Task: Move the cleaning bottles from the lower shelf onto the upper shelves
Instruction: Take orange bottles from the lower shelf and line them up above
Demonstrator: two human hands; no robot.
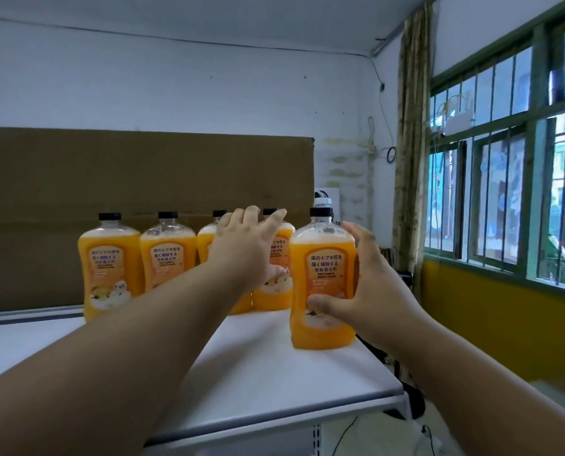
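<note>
You face a white shelf top backed by brown cardboard, in a white-walled room with a green-framed barred window and a patterned curtain on the right. Four orange cleaning bottles with black caps stand in a row at the far edge, and a fifth, the near bottle, stands upright closer on the right. Your right hand wraps it in a grip, thumb across the label, while your left hand reaches with spread fingers over the row.
</note>
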